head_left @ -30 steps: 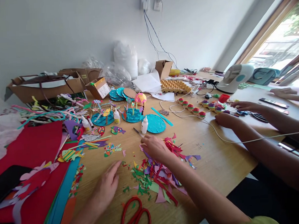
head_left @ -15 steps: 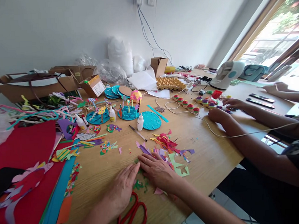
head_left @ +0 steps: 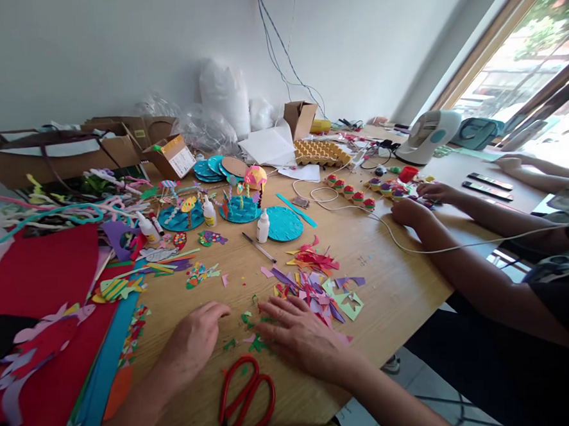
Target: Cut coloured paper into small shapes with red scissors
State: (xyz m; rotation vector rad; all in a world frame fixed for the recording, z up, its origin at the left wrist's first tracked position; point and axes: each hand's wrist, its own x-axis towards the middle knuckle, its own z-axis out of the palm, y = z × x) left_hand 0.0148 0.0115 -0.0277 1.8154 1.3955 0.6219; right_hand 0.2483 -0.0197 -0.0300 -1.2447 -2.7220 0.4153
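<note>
My right hand (head_left: 299,337) lies flat with its fingers spread at the near-left edge of a pile of cut paper scraps (head_left: 313,295) in pink, purple and yellow. Small green paper bits (head_left: 256,343) are scattered between my two hands. To the left, my left hand (head_left: 196,337) rests at the table with its fingers loosely stretched to the right and nothing visible in them. Red-handled scissors (head_left: 248,401) lie in front of me, handles away and blades cut off by the lower edge. A light green scrap (head_left: 352,306) with a star-shaped hole lies beyond my right hand.
Red card sheets (head_left: 42,279) cover the left side. Glue bottles (head_left: 263,227), a pen (head_left: 259,247) and a blue disc (head_left: 285,224) stand or lie farther back. On the right, another person's arms (head_left: 460,247) reach over the table near painted egg-carton strips (head_left: 350,191); a white cable crosses there.
My hands have moved apart: the left drew back to the left, the right stayed near the scraps. Green bits and the scissors' handles now show more fully between them.
</note>
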